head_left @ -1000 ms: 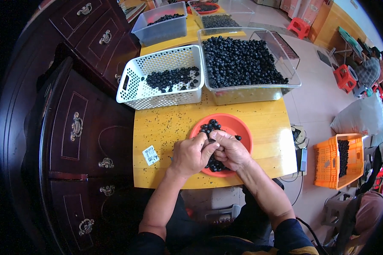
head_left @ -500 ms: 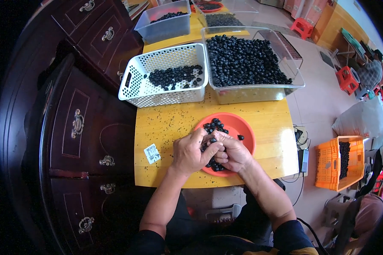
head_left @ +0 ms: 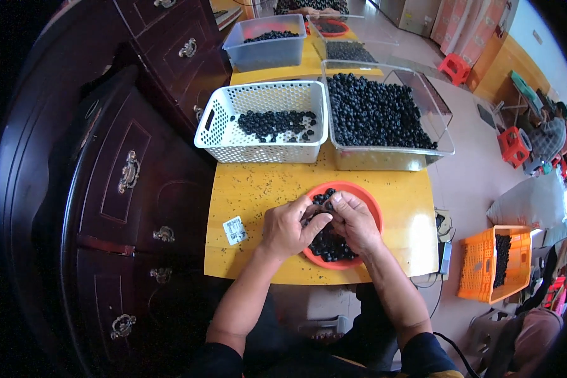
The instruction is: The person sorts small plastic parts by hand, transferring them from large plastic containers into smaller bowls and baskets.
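Yellow wood of the worktop [head_left: 258,189] is carrying everything. Behind, a clear bin [head_left: 384,157] of dark round fruit and a white basket [head_left: 264,151] with fewer are sitting side by side; a small label [head_left: 235,230] is lying left. Since a second ago both hands have been staying together over the orange dish [head_left: 375,211], barely shifting. The left hand [head_left: 286,227] and right hand [head_left: 357,220] are pinching a dark fruit [head_left: 318,217] between closed fingers, just above the dish's heap.

A glossy yellow wooden bench [head_left: 258,189] is carrying a smooth orange plastic bowl [head_left: 370,200] and a perforated white plastic basket [head_left: 246,142].
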Motion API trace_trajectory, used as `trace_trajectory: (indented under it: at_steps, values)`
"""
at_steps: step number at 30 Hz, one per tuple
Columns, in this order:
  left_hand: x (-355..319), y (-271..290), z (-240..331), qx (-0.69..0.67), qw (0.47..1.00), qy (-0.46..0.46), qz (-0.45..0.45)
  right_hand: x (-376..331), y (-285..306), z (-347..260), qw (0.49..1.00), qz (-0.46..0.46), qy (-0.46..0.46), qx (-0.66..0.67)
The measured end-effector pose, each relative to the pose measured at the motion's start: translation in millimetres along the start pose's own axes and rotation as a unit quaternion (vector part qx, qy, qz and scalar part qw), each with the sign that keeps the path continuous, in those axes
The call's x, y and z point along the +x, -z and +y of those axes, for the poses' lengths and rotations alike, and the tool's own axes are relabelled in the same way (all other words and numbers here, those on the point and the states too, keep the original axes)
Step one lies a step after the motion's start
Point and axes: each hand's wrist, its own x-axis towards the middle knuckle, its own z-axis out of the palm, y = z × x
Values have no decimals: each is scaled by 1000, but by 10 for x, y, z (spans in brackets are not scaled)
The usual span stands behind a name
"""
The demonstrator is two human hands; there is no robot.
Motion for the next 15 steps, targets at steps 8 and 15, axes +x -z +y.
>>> trace_trajectory:
  at_steps: [8,15]
  values:
    - [-49,44,-80,-35,998,-1,45,657,-688,-824,794,123,295,-517]
    - [-60,147,-66,-32,997,2,68,530,-533,-614,972,64,158,-161]
